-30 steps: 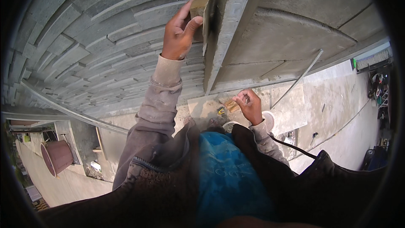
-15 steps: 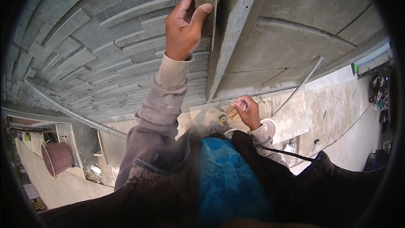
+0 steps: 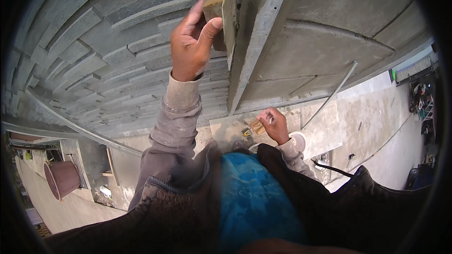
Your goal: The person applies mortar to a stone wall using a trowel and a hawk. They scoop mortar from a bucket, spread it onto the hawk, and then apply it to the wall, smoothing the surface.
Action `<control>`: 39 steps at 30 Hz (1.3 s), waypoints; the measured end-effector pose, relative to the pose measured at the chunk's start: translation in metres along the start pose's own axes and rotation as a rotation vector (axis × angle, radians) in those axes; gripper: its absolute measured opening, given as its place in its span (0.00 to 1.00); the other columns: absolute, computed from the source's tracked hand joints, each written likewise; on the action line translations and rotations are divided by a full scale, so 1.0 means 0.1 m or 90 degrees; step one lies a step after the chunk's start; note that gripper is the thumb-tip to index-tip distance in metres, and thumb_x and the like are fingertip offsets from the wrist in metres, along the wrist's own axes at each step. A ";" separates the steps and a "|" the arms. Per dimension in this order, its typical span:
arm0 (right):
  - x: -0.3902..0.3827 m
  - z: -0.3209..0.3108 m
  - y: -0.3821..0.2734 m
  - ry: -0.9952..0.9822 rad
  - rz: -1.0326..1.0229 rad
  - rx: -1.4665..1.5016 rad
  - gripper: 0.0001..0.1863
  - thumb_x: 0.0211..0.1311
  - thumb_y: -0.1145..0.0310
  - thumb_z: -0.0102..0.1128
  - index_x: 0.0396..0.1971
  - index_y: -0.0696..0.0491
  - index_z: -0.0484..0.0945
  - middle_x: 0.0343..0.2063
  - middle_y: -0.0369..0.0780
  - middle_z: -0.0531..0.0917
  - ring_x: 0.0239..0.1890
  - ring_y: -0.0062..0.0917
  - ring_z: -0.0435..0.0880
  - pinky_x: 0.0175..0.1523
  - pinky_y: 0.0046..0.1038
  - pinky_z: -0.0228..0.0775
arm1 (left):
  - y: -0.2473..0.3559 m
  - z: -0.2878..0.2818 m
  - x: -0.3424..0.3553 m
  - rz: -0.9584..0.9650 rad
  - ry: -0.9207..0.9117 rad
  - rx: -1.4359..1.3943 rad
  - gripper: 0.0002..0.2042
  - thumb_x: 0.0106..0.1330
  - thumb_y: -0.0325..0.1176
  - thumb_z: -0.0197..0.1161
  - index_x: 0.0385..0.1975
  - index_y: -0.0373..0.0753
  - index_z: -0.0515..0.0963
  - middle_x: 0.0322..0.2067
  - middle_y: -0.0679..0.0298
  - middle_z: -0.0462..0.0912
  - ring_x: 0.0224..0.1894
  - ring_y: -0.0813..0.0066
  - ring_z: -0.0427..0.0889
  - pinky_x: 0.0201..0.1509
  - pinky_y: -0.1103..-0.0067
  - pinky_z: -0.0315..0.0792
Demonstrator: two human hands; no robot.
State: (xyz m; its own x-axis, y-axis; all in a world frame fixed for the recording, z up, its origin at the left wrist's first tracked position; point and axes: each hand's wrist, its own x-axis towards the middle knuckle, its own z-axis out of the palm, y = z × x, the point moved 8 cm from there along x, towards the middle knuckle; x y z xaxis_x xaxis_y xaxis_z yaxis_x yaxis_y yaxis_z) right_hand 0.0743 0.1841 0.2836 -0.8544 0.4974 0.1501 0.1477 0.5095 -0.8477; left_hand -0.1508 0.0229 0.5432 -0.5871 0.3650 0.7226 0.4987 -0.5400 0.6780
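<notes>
My left hand (image 3: 190, 47) is raised, its thumb and fingers closed around the wooden block handle of a hand float (image 3: 229, 21). The float's thin flat board stands on edge, angled a little off the grey plastered strip (image 3: 245, 33) beside it. Stacked grey stone cladding (image 3: 127, 42) lies to the left of this hand. Lower down, my right hand (image 3: 277, 126) hovers above the floor with its fingers curled together; whatever lies in them, if anything, is hidden. Just left of it in the picture are a small piece of wood (image 3: 257, 127) and a yellow-and-black tape measure (image 3: 246, 132).
A long metal profile (image 3: 263, 37) edges the plastered wall panel (image 3: 329, 51). One thin rod (image 3: 330, 96) leans against that panel. A white bucket (image 3: 297, 140) stands by my right wrist. At the far left is a reddish-brown bucket (image 3: 63, 178).
My left hand has shifted left and slightly down with the float, whose board has tilted away from the plastered strip. The right hand has barely moved.
</notes>
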 end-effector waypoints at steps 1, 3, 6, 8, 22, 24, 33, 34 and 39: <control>0.01 0.01 -0.02 -0.004 -0.002 0.012 0.11 0.56 0.66 0.75 0.30 0.54 0.80 0.25 0.36 0.82 0.25 0.21 0.78 0.32 0.25 0.71 | -0.09 -0.04 0.09 -0.023 0.002 0.009 0.27 0.70 0.34 0.66 0.66 0.30 0.69 0.56 0.55 0.80 0.56 0.72 0.79 0.62 0.76 0.71; 0.01 0.03 -0.05 -0.011 -0.005 0.035 0.11 0.56 0.65 0.75 0.30 0.53 0.80 0.25 0.36 0.82 0.24 0.21 0.78 0.32 0.25 0.71 | -0.18 -0.02 0.18 -0.018 -0.001 0.012 0.27 0.70 0.36 0.66 0.66 0.30 0.69 0.55 0.57 0.81 0.55 0.75 0.78 0.61 0.78 0.72; -0.03 0.03 -0.05 -0.006 -0.005 0.053 0.12 0.56 0.65 0.75 0.30 0.54 0.80 0.24 0.36 0.82 0.24 0.21 0.78 0.32 0.25 0.71 | -0.28 0.01 0.22 -0.027 -0.001 0.016 0.27 0.70 0.36 0.66 0.66 0.31 0.69 0.54 0.59 0.81 0.54 0.76 0.78 0.60 0.79 0.71; -0.08 0.02 -0.01 -0.001 0.005 0.037 0.13 0.55 0.65 0.75 0.30 0.54 0.80 0.24 0.36 0.82 0.24 0.21 0.78 0.32 0.24 0.71 | -0.35 0.04 0.23 -0.038 -0.001 -0.018 0.27 0.70 0.36 0.66 0.66 0.31 0.69 0.54 0.59 0.81 0.54 0.76 0.78 0.60 0.80 0.71; -0.16 0.04 0.05 -0.024 0.036 0.038 0.13 0.55 0.66 0.76 0.31 0.55 0.80 0.23 0.36 0.80 0.25 0.20 0.77 0.34 0.23 0.72 | -0.01 0.15 0.01 -0.010 -0.104 -0.061 0.27 0.71 0.37 0.65 0.66 0.29 0.68 0.56 0.58 0.80 0.57 0.74 0.77 0.63 0.77 0.70; -0.13 0.05 0.02 -0.023 0.015 0.035 0.13 0.55 0.65 0.76 0.31 0.55 0.80 0.23 0.37 0.80 0.25 0.20 0.77 0.34 0.24 0.72 | 0.03 0.13 0.02 -0.011 -0.089 -0.092 0.27 0.72 0.37 0.64 0.66 0.29 0.68 0.56 0.58 0.80 0.57 0.74 0.78 0.63 0.76 0.70; -0.14 0.12 0.07 -0.033 0.032 0.036 0.14 0.55 0.63 0.76 0.31 0.54 0.79 0.23 0.36 0.80 0.24 0.21 0.77 0.32 0.24 0.71 | -0.05 0.07 0.48 -0.006 -0.006 -0.010 0.25 0.71 0.33 0.64 0.64 0.29 0.70 0.53 0.58 0.82 0.53 0.76 0.80 0.58 0.80 0.73; -0.15 0.11 0.07 -0.028 0.030 0.046 0.14 0.55 0.63 0.76 0.31 0.54 0.79 0.23 0.36 0.80 0.24 0.21 0.77 0.33 0.24 0.71 | -0.07 0.09 0.50 -0.014 -0.002 -0.023 0.25 0.71 0.32 0.64 0.64 0.29 0.70 0.53 0.58 0.82 0.52 0.76 0.80 0.58 0.80 0.73; -0.14 0.07 0.05 -0.017 0.012 0.032 0.13 0.55 0.64 0.75 0.31 0.54 0.79 0.23 0.36 0.81 0.24 0.21 0.78 0.33 0.24 0.72 | -0.03 0.17 0.53 -0.004 0.006 -0.004 0.25 0.71 0.33 0.64 0.65 0.28 0.69 0.53 0.58 0.82 0.52 0.76 0.80 0.58 0.80 0.73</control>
State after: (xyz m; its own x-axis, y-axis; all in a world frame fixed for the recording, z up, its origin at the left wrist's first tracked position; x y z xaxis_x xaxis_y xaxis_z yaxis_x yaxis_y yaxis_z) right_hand 0.0838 0.1745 0.2730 -0.8646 0.4877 0.1205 0.1398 0.4639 -0.8748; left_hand -0.1726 0.0573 0.5820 -0.5965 0.3611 0.7168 0.4909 -0.5424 0.6818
